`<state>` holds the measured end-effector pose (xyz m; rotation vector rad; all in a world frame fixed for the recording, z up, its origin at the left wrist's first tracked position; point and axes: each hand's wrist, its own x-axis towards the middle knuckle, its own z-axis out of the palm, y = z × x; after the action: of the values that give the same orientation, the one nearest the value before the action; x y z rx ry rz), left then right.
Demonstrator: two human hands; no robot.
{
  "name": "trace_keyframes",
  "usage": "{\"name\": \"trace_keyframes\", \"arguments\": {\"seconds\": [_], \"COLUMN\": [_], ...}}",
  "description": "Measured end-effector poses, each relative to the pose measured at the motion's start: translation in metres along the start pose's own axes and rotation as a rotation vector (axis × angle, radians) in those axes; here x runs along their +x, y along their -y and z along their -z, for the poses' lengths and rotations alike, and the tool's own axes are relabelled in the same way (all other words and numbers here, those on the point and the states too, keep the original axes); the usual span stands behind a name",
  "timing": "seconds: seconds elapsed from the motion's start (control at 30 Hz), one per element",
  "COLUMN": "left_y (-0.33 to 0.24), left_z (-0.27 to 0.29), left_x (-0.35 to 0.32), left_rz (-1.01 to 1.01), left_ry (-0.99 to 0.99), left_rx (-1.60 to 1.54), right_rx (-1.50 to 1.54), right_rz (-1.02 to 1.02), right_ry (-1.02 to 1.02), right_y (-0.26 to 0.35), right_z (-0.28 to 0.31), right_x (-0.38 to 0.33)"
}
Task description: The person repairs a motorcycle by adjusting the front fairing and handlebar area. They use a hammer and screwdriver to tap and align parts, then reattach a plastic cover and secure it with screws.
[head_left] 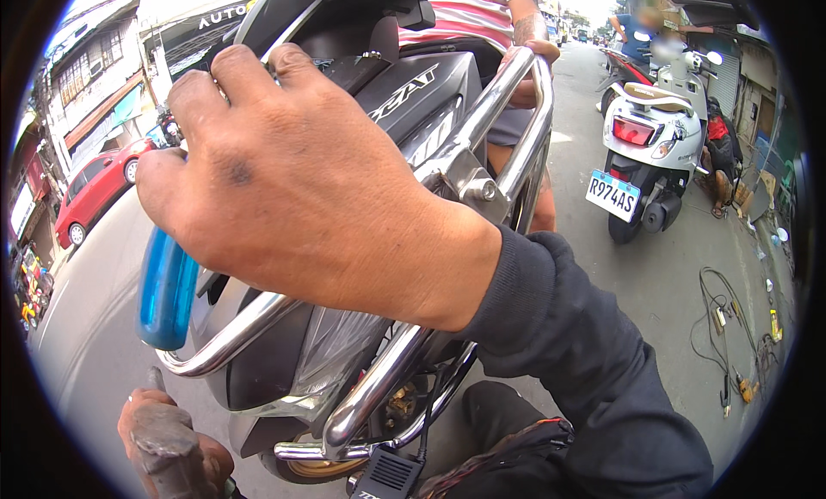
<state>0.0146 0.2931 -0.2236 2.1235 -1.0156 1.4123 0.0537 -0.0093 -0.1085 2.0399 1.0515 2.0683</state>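
My right hand (314,189) reaches across the middle, back up, its fingers curled over the front of a dark grey scooter (430,99). What those fingers hold, if anything, is hidden beneath them. Directly below them shows a translucent blue cylinder (168,292), beside the bend of a chrome guard bar (232,340); whether the hand touches it I cannot tell. Low at the left, my left hand (215,456) is closed around a worn grey-brown, blunt-ended thing (163,434) of unclear kind. Clear plastic film (335,353) covers part of the scooter's side.
Another person in a striped shirt (460,21) stands beyond the scooter, a hand (540,50) at the chrome bars. A white scooter (650,133) is parked at the right. Cables (718,327) lie on the ground near it. A red car (99,189) stands across the street.
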Motion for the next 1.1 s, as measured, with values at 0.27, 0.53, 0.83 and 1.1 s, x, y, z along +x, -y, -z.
{"name": "trace_keyframes", "arguments": {"seconds": [0.27,0.53,0.83,1.1], "left_y": [-0.061,-0.053,-0.063,-0.049], "left_z": [0.036,0.012,-0.002,0.0], "left_x": [0.018,0.054,0.062,0.069], "left_rz": [0.515,0.92,1.084,1.117], "left_ry": [-0.1,-0.024,-0.374,-0.334], "left_rx": [-1.205,-2.053,-2.203,-2.102], "right_rx": [-0.028,-0.158,-0.313,-0.395], "right_rz": [0.07,0.087,0.159,0.119], "right_ry": [0.836,0.993,1.072,1.087], "right_y": [0.0,0.008,0.013,0.015], "right_z": [0.015,-0.009,-0.044,-0.052], "right_x": [0.046,0.078,0.079,0.079]}}
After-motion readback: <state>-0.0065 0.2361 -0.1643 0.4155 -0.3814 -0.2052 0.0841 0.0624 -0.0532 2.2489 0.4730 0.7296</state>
